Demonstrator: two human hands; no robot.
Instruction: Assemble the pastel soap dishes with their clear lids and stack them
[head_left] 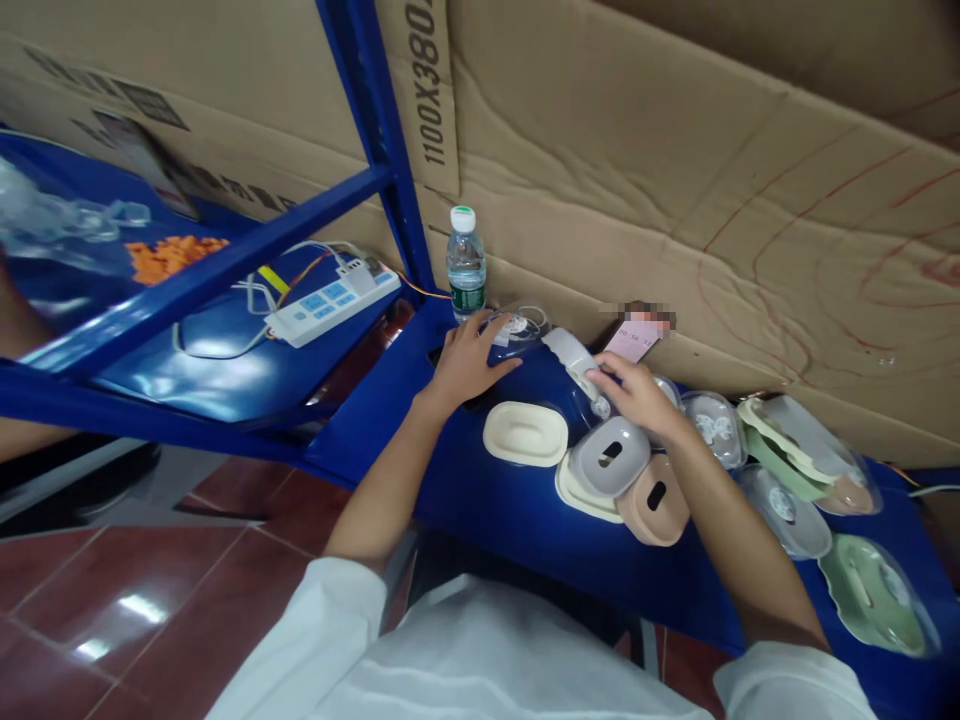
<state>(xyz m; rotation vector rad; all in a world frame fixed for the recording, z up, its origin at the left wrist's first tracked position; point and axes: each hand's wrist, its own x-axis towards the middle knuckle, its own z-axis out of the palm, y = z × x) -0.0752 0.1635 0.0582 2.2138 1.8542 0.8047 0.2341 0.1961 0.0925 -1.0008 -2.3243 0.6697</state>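
In the head view my right hand [634, 390] pinches a pale grey curved plastic piece [568, 352] by its lower end, above the blue table. My left hand [471, 362] is open, thumb apart from the fingers. Its fingertips reach a clear plastic cover [525, 322] with a white piece inside; I cannot tell whether they touch it. Below the hands are a cream oval tray [526, 433], a grey oval lid [609, 457] with a slot, and a peach slotted box [657, 505]. Part of another cream piece [581, 492] shows under the grey lid.
A water bottle [466, 265] stands behind my left hand. A phone [636, 335] leans against the cardboard. Clear-covered containers [787, 510] and a green one [874, 595] lie right. Left, beyond the blue frame [225, 262], are a power strip [334, 305] and orange pieces [171, 258].
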